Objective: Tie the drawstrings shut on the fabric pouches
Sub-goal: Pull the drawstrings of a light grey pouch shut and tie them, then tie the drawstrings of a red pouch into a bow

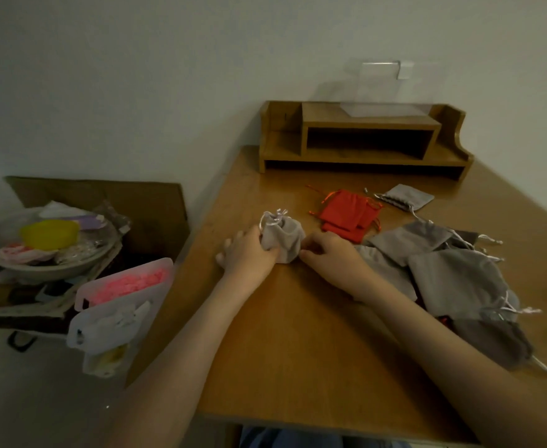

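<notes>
Grey pouch (pixel 283 238): stands on the table (pixel 298 350) near its left edge, neck gathered, pale drawstring (pixel 277 217) on top. Left hand (pixel 249 255): fingers curled round the pouch's left side, grasping it. Right hand (pixel 335 255): fingers curled, just at the pouch's right side; grasp unclear. Loose grey pouches (pixel 453 273): heaped along the right edge.

Wooden worktop (pixel 298 350) against a pale wall. Small grey pouch (pixel 283 239) stands near centre, pale drawstring (pixel 273 218) bunched at its gathered top. Left hand (pixel 249 253) grips the pouch's left side. Right hand (pixel 333 255), fingers curled, touches the right side; grip unclear. Red pouches (pixel 346 215) lie just behind. Heap of grey pouches (pixel 453 270) to the right. Wooden desk shelf (pixel 362 140) at the back.
</notes>
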`<state>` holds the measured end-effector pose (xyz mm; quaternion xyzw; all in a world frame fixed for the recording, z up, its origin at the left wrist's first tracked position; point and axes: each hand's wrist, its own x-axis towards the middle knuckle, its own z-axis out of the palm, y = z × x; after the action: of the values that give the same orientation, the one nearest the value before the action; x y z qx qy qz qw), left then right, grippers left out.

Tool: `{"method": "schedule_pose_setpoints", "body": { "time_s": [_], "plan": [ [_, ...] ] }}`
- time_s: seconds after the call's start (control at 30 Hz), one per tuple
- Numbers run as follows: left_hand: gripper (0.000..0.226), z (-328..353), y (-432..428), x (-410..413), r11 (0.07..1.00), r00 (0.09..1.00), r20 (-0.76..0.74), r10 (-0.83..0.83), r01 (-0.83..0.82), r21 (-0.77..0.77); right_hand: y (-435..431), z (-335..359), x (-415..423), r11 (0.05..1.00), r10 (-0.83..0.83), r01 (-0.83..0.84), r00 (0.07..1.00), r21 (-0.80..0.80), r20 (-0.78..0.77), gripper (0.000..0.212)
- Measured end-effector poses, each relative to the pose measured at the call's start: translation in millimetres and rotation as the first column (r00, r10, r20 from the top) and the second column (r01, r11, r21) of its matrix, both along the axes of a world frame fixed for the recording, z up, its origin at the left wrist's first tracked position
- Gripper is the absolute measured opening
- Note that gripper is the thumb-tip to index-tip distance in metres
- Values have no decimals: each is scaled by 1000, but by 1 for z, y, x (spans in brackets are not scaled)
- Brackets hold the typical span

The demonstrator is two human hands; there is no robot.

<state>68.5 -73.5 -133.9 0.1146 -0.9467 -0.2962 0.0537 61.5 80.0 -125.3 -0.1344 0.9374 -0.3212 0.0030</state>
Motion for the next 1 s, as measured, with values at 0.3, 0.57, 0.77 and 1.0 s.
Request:
{"method": "schedule_pose_setpoints", "body": {
  "time_s": [0.3, 0.57, 0.77, 1.0],
  "plan": [
    [42, 9, -4, -17, 958, 981, 179, 68, -114, 265, -14, 6, -10, 997, 59, -60, 998, -42, -21, 22],
    [51, 19, -33, -27, 940, 943, 103, 317, -299, -163, 16, 4, -34, 902, -156, 181, 983, 392, -95, 50],
    [88, 5, -11, -11, 949, 954, -189, 232, -265, -168, 24, -6, -45, 877, -158, 121, 986, 465, 42, 53],
    [64, -1, 8, 2, 943, 899, -433, -60, -92, -321, 25, -8, -46, 879, -162, 116, 985, 463, 60, 53]
  ]
}}
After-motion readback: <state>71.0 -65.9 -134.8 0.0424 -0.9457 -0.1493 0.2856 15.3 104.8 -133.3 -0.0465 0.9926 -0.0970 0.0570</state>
